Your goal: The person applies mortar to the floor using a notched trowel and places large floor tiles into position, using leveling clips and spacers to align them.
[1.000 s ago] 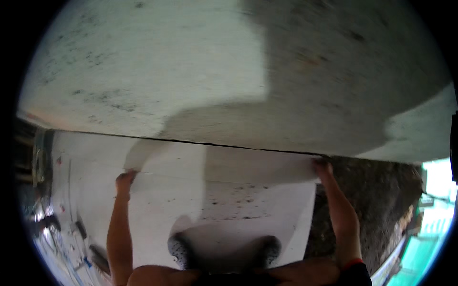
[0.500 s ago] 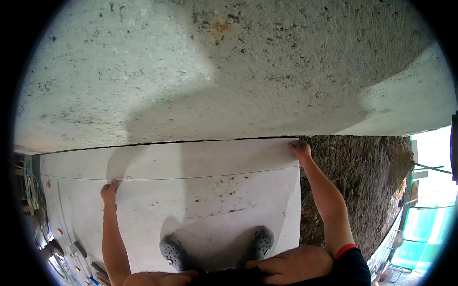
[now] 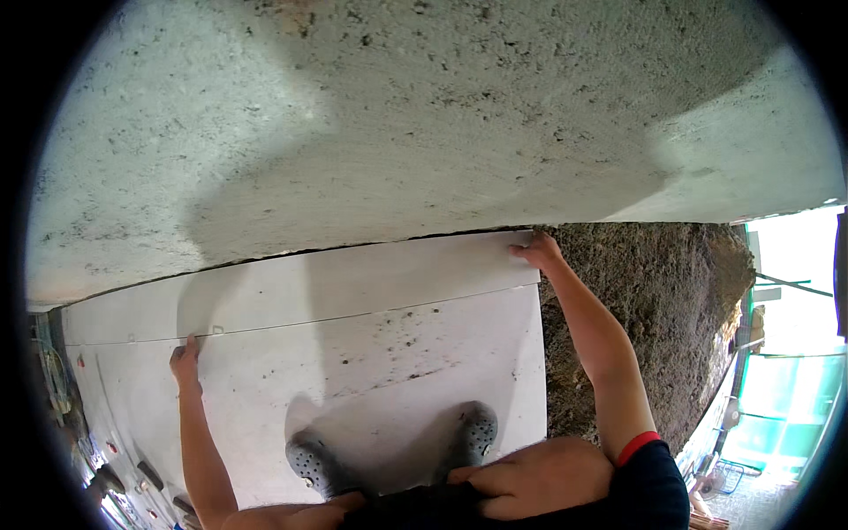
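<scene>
A long, narrow white board strip lies flat between the rough wall and a wide white board. My right hand is closed on the strip's right end, with the thumb on top and the other fingers around the end. Farther left, my left hand rests on the wide board, fingers bent, one fingertip at the seam beside the strip. Whether it grips anything is hidden. Small rectangular marks show along the seam near that fingertip.
Rough grey concrete wall rises along the far side. Brown, coarse ground borders the boards' right edge. My feet in grey clogs stand on the wide board. Dark blocks lie at lower left; green sheeting hangs at right.
The view has shifted and tilted slightly, so wall and boards sit differently in it. Both hands remain at the same places on the boards, and the seam looks thinner toward the right.
</scene>
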A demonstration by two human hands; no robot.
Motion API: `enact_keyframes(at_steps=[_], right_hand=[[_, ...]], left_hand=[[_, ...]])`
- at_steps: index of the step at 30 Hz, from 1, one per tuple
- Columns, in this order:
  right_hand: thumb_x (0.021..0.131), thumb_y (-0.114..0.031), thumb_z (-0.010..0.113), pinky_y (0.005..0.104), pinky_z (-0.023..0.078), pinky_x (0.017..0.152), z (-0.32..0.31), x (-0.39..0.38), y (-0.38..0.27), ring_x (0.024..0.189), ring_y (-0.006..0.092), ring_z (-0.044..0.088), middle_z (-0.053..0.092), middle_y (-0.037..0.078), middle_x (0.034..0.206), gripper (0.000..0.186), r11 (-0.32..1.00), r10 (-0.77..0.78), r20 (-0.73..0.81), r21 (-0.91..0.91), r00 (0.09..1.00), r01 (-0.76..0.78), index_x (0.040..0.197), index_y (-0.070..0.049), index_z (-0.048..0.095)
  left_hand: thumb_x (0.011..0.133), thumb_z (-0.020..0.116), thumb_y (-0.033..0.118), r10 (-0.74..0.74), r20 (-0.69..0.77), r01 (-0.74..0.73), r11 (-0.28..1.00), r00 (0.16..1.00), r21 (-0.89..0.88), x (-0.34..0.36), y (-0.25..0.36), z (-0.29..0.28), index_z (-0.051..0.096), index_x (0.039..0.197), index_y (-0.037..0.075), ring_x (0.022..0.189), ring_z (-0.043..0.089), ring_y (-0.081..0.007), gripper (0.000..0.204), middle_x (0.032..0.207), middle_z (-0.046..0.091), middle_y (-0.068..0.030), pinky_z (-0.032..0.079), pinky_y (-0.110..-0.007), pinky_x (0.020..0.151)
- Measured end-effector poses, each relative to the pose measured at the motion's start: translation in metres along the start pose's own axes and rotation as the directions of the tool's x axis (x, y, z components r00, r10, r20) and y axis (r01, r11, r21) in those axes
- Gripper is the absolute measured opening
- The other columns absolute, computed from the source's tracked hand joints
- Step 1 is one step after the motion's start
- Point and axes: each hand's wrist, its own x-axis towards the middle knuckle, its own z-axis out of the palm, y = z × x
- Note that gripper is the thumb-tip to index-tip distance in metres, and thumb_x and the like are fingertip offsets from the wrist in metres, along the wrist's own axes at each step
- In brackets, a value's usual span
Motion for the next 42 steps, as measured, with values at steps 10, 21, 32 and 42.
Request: enact_keyframes(at_steps=[10,21,32,42], right_hand=[[0.073,-0.052,0.066,0.0389,0.041,0.096,0.006,-0.014,-0.009,0.113,0.0354,0.049,0.052,0.023,0.121,0.077,0.997,0.078,-0.104,0.010,0.992,-0.077,0.124,0.002,0.046],[0.082,-0.012,0.054,0.0370,0.049,0.076,0.106,-0.178,-0.147,0.085,0.0259,0.058,0.057,0.010,0.088,0.042,0.672,-0.733,-0.105,0.038,0.672,0.739,0.123,-0.012,0.051],[0.084,-0.013,0.051,0.0396,0.049,0.081,0.092,-0.184,-0.133,0.094,0.0315,0.057,0.056,0.016,0.105,0.041,0.827,-0.542,-0.158,0.073,0.825,0.557,0.125,-0.006,0.047],[0.080,-0.019,0.061,0.0414,0.047,0.079,0.064,-0.130,-0.105,0.095,0.0339,0.054,0.055,0.017,0.105,0.033,0.858,-0.256,-0.585,0.230,0.770,0.460,0.110,-0.007,0.054]], left_hand=[[0.081,0.067,0.041,-0.011,-0.013,0.011,1.000,1.000,0.003,0.008,-0.010,-0.001,0.049,0.065,0.009,0.054,0.030,-0.0073,0.040,0.059,0.037,0.0057,0.026,-0.024,0.050],[0.084,0.060,0.043,0.107,-0.038,-0.105,0.994,0.994,0.038,0.012,-0.029,-0.005,0.058,0.073,0.002,0.060,0.037,-0.0115,0.042,0.064,0.047,0.0004,0.033,-0.028,0.054],[0.087,0.059,0.037,0.155,0.027,-0.155,0.988,0.988,0.002,0.040,-0.057,-0.002,0.057,0.073,0.003,0.064,0.042,-0.0088,0.037,0.067,0.049,0.0008,0.036,-0.025,0.057],[0.086,0.060,0.040,0.138,-0.024,-0.137,0.990,0.990,0.030,0.016,-0.040,-0.007,0.057,0.071,0.003,0.060,0.038,-0.0097,0.041,0.063,0.047,0.0016,0.032,-0.025,0.055]])
